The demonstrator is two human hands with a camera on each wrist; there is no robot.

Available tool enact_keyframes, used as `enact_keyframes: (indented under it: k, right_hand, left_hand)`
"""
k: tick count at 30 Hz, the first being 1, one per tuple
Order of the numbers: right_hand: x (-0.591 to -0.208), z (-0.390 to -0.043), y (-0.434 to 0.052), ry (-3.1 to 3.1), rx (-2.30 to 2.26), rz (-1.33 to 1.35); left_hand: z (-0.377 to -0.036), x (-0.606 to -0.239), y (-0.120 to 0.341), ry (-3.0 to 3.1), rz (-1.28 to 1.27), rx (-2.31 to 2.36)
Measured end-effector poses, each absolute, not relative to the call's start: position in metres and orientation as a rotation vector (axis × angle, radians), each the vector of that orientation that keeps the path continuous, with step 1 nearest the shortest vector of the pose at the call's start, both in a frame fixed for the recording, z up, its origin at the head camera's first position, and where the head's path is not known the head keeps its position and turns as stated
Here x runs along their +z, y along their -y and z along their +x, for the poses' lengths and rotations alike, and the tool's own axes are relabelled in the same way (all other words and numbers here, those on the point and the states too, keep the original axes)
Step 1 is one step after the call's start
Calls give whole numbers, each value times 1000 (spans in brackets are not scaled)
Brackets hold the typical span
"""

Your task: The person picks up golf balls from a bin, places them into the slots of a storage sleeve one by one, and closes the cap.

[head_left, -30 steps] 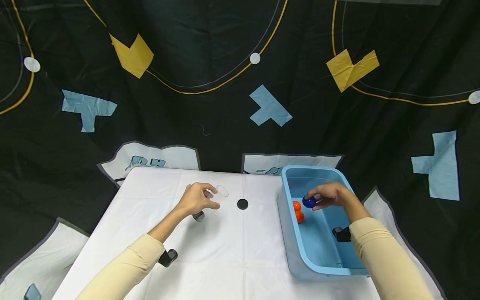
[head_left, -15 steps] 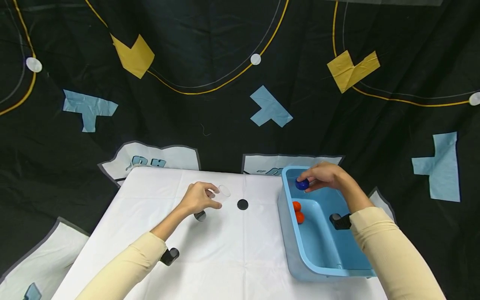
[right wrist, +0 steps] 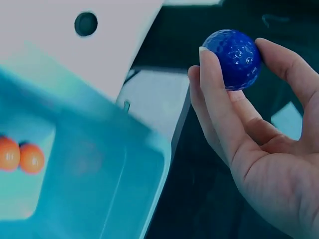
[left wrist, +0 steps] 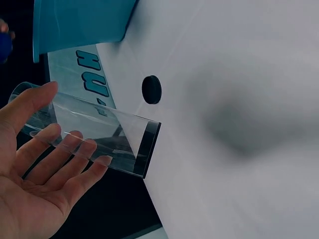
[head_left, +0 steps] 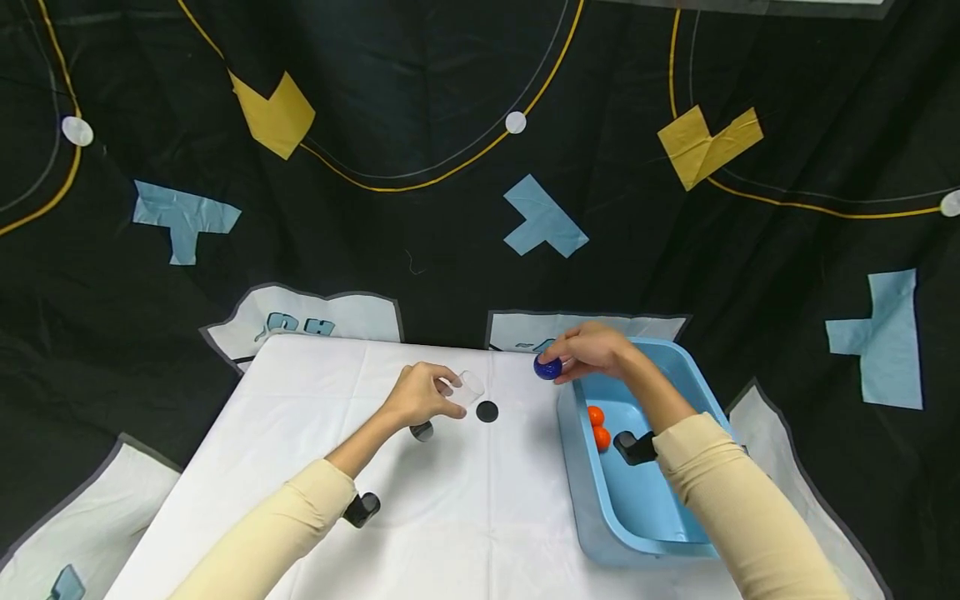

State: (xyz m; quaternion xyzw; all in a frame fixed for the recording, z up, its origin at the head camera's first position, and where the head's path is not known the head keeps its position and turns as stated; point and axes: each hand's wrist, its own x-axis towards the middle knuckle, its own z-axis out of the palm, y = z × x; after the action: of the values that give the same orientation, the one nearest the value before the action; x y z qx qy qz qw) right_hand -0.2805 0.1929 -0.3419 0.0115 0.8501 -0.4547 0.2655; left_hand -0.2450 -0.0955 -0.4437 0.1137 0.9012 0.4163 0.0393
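Observation:
My left hand (head_left: 422,398) grips a clear cylindrical cup (left wrist: 94,119) between thumb and fingers, holding it above the white table. The cup has a dark band at its base, and its mouth shows beside the thumb in the left wrist view. With thumb and fingertips my right hand (head_left: 596,348) pinches a shiny blue golf ball (right wrist: 233,59) with a dimpled surface. In the head view that ball is just beyond the left rim of the blue bin (head_left: 645,546), to the right of the cup. Two orange balls (head_left: 602,439) lie inside the bin along its left wall.
A flat black disc (head_left: 487,412) lies on the white table (head_left: 450,500), between the cup and the bin. Behind the table hangs a black cloth (head_left: 420,275) with yellow and blue tape shapes. Small black camera mounts (head_left: 362,509) are on both wrists.
My right hand has lifted the blue golf ball from within the bin and carried it left past the rim. My left hand has moved slightly right, tilting the cup more into view.

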Motion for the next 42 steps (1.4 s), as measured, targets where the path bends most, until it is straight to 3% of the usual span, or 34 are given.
enact_keyframes:
  k: [15,42]
  right_hand:
    - [-367,-270,-142,-2316,-1348,-11]
    - [-388,-264,-122,-2338,-1364,-29]
  left_hand:
    - [-244,-443,78,-2757,349,1279]
    - [-244,-440,76,-2763,436,1255]
